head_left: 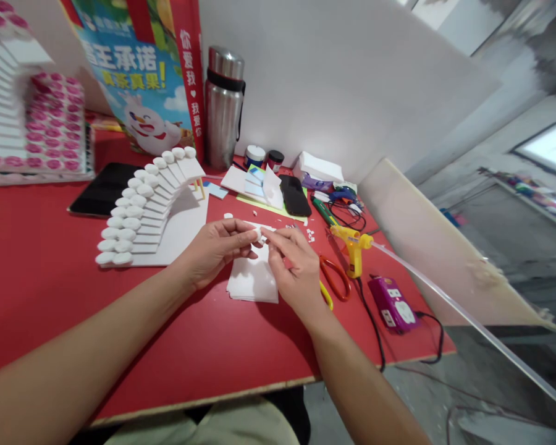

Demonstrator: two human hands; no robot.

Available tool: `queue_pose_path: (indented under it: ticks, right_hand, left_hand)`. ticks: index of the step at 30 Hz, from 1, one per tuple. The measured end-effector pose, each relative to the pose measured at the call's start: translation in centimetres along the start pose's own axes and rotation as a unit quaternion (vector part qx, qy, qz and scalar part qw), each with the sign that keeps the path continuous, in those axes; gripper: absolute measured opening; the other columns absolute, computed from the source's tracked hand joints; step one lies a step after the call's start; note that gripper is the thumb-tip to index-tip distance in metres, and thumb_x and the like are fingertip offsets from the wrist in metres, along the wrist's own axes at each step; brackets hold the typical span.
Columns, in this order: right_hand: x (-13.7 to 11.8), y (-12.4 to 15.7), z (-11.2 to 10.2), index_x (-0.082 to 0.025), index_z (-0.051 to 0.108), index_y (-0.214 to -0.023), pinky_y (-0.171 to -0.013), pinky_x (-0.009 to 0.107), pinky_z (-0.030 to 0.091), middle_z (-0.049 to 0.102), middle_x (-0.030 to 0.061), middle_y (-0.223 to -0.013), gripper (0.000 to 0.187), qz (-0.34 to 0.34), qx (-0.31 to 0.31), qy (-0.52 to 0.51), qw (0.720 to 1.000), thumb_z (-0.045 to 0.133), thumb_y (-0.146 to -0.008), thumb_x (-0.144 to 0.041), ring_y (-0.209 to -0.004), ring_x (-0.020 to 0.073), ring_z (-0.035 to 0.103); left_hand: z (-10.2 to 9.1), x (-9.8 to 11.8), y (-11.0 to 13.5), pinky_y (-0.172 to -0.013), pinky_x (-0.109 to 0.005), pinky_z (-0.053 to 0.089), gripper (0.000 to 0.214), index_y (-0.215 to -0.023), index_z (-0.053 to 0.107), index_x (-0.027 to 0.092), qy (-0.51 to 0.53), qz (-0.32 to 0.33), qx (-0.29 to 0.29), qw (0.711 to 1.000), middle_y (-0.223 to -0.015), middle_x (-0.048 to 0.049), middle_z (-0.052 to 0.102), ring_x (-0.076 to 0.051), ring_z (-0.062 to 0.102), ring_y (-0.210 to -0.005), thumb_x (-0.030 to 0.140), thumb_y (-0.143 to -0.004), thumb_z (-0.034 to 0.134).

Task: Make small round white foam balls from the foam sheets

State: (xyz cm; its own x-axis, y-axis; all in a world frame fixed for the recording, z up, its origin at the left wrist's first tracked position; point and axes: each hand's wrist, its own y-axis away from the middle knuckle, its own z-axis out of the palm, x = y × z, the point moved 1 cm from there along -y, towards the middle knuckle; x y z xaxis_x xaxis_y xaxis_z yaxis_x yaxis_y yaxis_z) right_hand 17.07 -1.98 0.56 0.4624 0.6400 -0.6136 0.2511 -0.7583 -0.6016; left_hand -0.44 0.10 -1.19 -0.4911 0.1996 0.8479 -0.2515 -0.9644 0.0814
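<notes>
Being pinched between the thumb and fingers of the left hand [225, 247], a small white piece [259, 233] is held above the far part of a stack of white sheets [252, 281] on the red table [189, 352]. It is approached closely by the index finger of the right hand [296, 262]; whether it is also gripped by this hand cannot be told, as the fingertips are too small to see well. To the left, a white curved staircase model [151, 228] is placed, and along its left side white oval pieces [126, 222] are set. Beyond the right hand, white scraps [310, 235] are scattered. Farther right, a yellow glue gun [353, 247] is seen near a purple box [391, 303]
</notes>
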Motion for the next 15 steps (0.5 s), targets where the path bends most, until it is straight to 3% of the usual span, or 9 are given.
queue_pose_path:
  ticks: [4,8,15]
  right_hand:
    - [0.04,-0.05,-0.43,-0.026,0.074,-0.125,-0.083,0.035,0.055,0.067,0.0078,-0.105,0.038,-0.004,0.013,0.001,1.0,0.051,-0.098,-0.014,-0.096,0.0191,0.066]
    - [0.43,-0.14,-0.83,-0.028,0.074,-0.127,-0.078,0.033,0.056,0.067,0.006,-0.106,0.037,0.04,0.028,-0.036,0.998,0.054,-0.098,-0.016,-0.09,0.017,0.066]
    - [0.09,-0.26,-0.63,-0.031,0.075,-0.124,-0.079,0.033,0.055,0.066,0.0047,-0.1,0.041,0.026,-0.011,-0.064,0.998,0.052,-0.097,-0.012,-0.092,0.017,0.065]
  left_hand:
    - [-0.13,-0.11,-0.07,-0.074,-0.027,0.06,0.021,-0.086,0.076,0.014,0.014,-0.001,-0.009,1.0,-0.081,-0.0046,0.074,-0.011,0.065,-0.069,0.028,-0.077,0.088]
    - [-0.18,-0.18,-0.08,-0.075,-0.028,0.062,0.022,-0.091,0.076,0.014,0.041,-0.005,-0.026,0.999,-0.086,-0.0047,0.075,-0.008,0.063,-0.064,0.027,-0.078,0.087]
    - [-0.25,-0.17,0.01,-0.076,-0.026,0.062,0.016,-0.092,0.079,0.014,0.047,-0.009,-0.052,0.998,-0.082,-0.0028,0.073,-0.007,0.061,-0.063,0.026,-0.083,0.084]
